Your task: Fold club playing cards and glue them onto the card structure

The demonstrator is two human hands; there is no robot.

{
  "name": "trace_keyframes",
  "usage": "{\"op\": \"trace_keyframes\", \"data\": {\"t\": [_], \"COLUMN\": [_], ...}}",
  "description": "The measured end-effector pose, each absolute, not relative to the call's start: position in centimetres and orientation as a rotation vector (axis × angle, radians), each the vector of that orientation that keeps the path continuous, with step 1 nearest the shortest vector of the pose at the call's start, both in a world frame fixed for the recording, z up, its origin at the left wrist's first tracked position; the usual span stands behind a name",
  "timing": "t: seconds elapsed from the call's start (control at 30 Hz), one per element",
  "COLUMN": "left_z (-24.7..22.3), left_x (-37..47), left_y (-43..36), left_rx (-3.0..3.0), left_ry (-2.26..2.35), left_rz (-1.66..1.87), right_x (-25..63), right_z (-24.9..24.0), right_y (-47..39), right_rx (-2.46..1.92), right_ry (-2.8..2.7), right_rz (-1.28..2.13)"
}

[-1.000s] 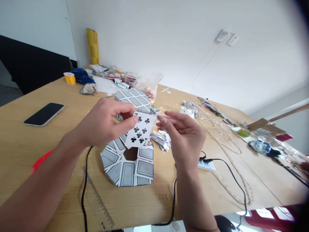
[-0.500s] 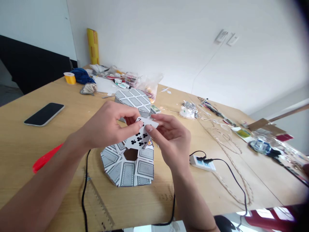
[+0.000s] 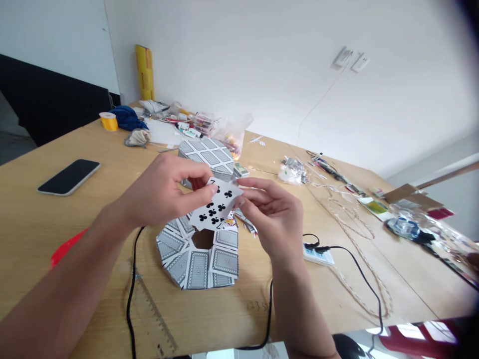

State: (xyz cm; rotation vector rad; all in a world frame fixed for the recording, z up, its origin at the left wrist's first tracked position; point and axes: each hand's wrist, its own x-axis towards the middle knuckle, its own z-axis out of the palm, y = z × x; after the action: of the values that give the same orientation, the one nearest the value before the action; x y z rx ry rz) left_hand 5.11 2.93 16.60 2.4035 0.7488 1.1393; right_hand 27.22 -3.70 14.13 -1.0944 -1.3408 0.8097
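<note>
Above the middle of the wooden table (image 3: 56, 219), we hold a playing card (image 3: 216, 205) face up between both hands; it shows black clubs and sits tilted, its near edge lower than its far edge. Our left hand (image 3: 160, 192) is closed around the card's left side, thumb on the printed face and fingers curled behind it. Our right hand (image 3: 275, 217) pinches the card's right edge, the thumb lying along the top and the other fingers loosely bent beneath, so neither hand is spread open.

Directly under the card stands a ring of cards (image 3: 198, 252) with patterned grey backs, joined edge to edge around a dark central hole and resting on the table. Just behind our hands stands a second card structure (image 3: 207, 154), drum-shaped with a flat top of the same grey backs. Loose cards (image 3: 245, 219) lie between the ring and our right wrist, partly hidden by the hand.

To our left a black phone (image 3: 69, 176) lies flat, well apart from the cards. A red object (image 3: 62, 249) shows beneath our left forearm, mostly covered. A black cable (image 3: 130, 279) runs past the ring toward the table's near edge, beside a clear ruler (image 3: 157, 324). On the right a white power adapter (image 3: 318, 254) lies with a black lead plugged in. At the far left corner we see a yellow tape roll (image 3: 108, 121) next to a blue cloth (image 3: 127, 117).
</note>
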Motion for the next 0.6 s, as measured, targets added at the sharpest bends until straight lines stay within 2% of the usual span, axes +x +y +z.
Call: {"op": "trace_keyframes", "data": {"t": [0.33,0.6], "left_z": [16.57,16.59], "left_x": [5.00,5.18], "left_y": [3.06,2.96], "left_rx": [2.403,2.402], "left_ry": [0.761,0.687], "left_rz": [1.149,1.115], "right_x": [27.58,27.09], "right_z": [14.25,13.96], "right_y": [-3.71,-3.47], "right_rx": [-1.037,-1.082], "right_ry": [-1.365,-1.368], "right_rz": [0.882,0.814]}}
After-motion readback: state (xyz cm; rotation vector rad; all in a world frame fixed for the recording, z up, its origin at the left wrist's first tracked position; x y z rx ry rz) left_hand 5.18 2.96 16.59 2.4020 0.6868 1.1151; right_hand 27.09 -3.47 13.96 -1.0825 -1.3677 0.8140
